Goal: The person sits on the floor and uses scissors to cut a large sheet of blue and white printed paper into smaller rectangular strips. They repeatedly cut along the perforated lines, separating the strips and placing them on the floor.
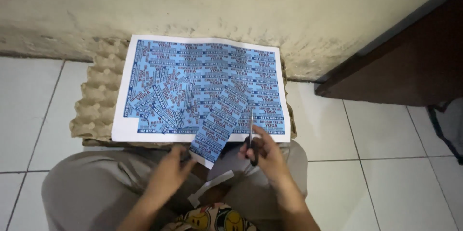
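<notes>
A person sits on the white tiled floor [386, 182] with legs crossed, wearing grey trousers [91, 182], close to a stained wall [231, 4]. In front of the knees lies a grey egg carton tray [96, 100], and on top of it rests a large printed sheet [193, 62] with white margins, covered in rows of small blue labels with dark and white lettering. Many small cut labels [161, 98] lie loose and crossed over each other on the left half of this sheet.

The left hand [169, 173] holds by its lower end a long strip of labels [219, 125]. This strip is blue like the sheet, 1 label wide and several labels long, and it leans up and to the right over the front edge of the sheet. The fingers are closed narrow on the paper.

The right hand [265, 156] is closed around the dark handles of a pair of scissors [251, 137]. The thin blades point up, away from the person, just to the right of the strip and over the lower white margin of the sheet. I cannot tell if the blades touch the strip.

Between the legs lies 1 narrow white paper offcut [210, 187], and below it a yellow cloth with round smiling faces [217, 219]. At the right stands a dark brown wooden door [410, 67].
</notes>
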